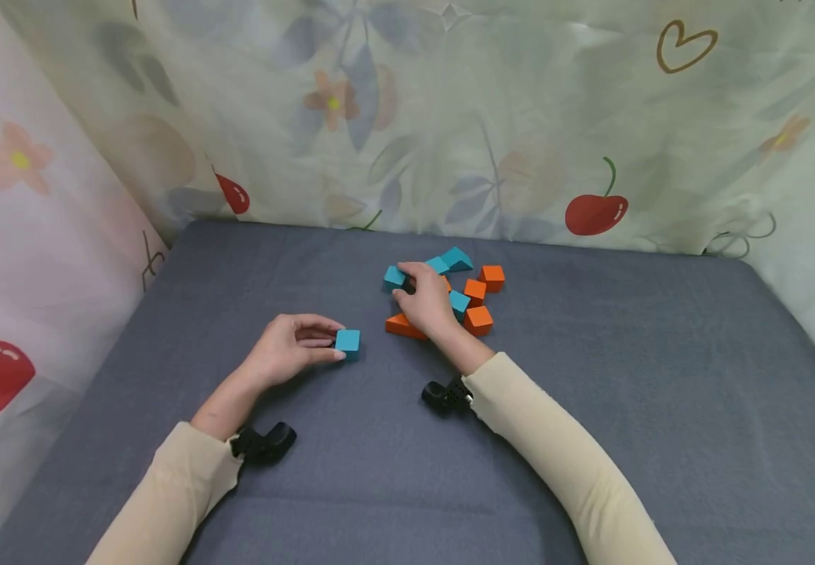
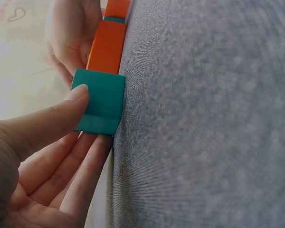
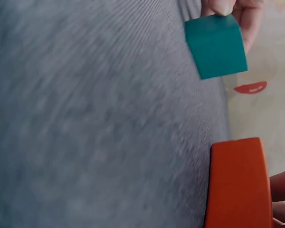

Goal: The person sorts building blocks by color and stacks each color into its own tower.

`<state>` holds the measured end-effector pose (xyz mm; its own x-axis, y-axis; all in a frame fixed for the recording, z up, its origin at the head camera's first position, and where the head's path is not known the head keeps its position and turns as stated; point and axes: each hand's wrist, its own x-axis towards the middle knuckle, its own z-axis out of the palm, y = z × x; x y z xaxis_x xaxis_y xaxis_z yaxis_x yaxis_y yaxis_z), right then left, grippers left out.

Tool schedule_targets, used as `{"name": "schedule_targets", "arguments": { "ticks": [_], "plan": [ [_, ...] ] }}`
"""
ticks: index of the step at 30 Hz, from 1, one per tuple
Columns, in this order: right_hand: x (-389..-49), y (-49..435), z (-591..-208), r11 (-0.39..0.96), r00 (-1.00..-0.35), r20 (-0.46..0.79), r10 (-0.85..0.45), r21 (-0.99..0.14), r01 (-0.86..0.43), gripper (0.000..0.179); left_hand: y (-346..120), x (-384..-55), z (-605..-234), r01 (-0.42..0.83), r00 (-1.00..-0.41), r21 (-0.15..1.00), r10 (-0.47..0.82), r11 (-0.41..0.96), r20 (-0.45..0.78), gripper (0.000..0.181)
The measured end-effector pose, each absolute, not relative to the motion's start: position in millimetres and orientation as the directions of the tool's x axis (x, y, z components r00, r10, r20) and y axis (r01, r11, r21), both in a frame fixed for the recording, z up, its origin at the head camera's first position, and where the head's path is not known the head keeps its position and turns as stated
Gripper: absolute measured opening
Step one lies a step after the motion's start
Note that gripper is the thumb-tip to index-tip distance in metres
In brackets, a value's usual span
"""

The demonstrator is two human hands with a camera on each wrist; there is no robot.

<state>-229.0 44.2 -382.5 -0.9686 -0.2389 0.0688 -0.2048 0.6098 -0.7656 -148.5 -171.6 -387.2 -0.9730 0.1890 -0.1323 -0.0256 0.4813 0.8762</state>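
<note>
In the head view my left hand (image 1: 290, 349) pinches a blue cube (image 1: 347, 344) between thumb and fingers, left of a group of blocks. Up close, the left thumb (image 2: 78, 95) presses on one face of that cube (image 2: 102, 102), with the fingers beneath it. My right hand (image 1: 427, 298) reaches over the group; its thumb and forefinger take a blue block (image 1: 394, 278) at its left edge from two sides. Below the right hand lies an orange wedge (image 1: 404, 326). The right wrist view shows this hand's fingers (image 3: 282, 187) only partly, behind an orange block (image 3: 240, 185).
Right of my right hand are orange cubes (image 1: 478, 320), with a blue block (image 1: 459, 304) among them. A blue wedge (image 1: 457, 259) lies behind. Grey cloth (image 1: 626, 377) covers the table, and a patterned curtain (image 1: 492, 118) hangs along its back edge.
</note>
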Motion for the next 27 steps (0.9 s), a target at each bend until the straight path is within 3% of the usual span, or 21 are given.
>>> {"name": "schedule_targets", "arguments": {
  "ticks": [14,27],
  "plan": [
    [-228.4,46.8,-383.8,0.599,-0.975,0.082,-0.206,-0.777,-0.192,0.041,-171.1,-148.5,-387.1,-0.024,-0.974,0.877,0.186,0.479,-0.128,0.040],
    [-223.5,60.7,-382.3,0.483,-0.971,0.125,-0.205,-0.850,-0.211,0.042,-171.5,-149.7,-388.1,-0.023,-0.973,0.872,0.189,0.488,-0.132,0.041]
  ]
}}
